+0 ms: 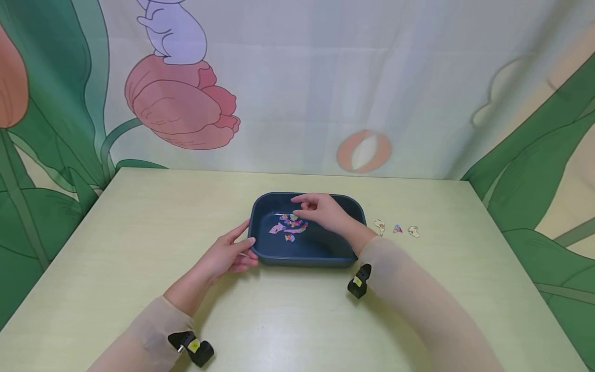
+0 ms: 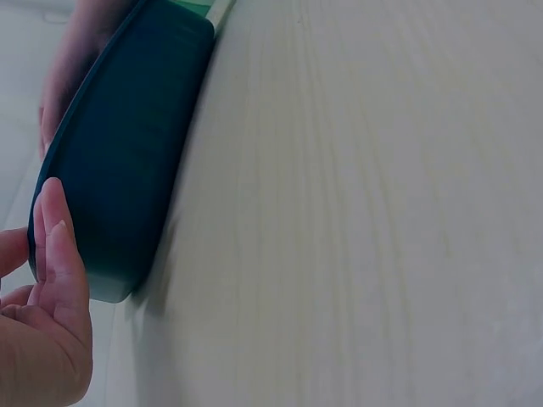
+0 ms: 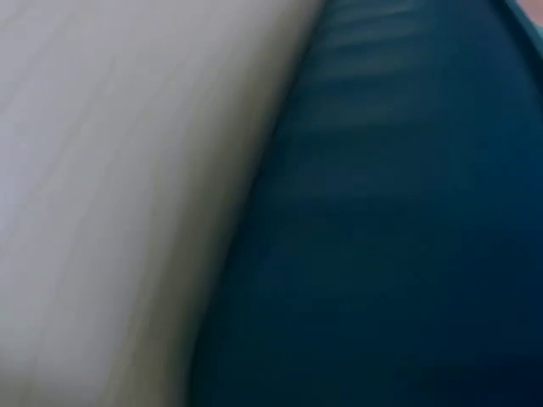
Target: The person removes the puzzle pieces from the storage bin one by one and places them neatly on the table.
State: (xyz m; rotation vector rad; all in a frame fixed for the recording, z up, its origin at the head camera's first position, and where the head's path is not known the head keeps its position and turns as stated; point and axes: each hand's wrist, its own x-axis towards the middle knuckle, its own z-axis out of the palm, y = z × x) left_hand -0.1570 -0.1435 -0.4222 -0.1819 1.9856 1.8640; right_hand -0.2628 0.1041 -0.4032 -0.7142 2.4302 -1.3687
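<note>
A dark blue plastic tray [image 1: 307,259] with rounded corners stands on the table; the left wrist view shows its outer wall [image 2: 127,144]. My left hand [image 1: 228,254] grips its left end, thumb over the rim and fingers against the outside. Several small colourful stickers or paper cutouts [image 1: 277,228] lie together on the left half of the tray floor. Above them, my right hand [image 1: 323,211] reaches in from the right, thumb and index finger apart with nothing visible between them. The blurred right wrist view is mostly tray side [image 3: 365,237].
Three small cutouts lie on the table to the right of the tray: a pale one [image 1: 379,227], a purplish triangular one [image 1: 397,229] and another pale one [image 1: 413,231]. The light wooden table [image 1: 153,222] ends at a printed curtain [image 1: 297,93].
</note>
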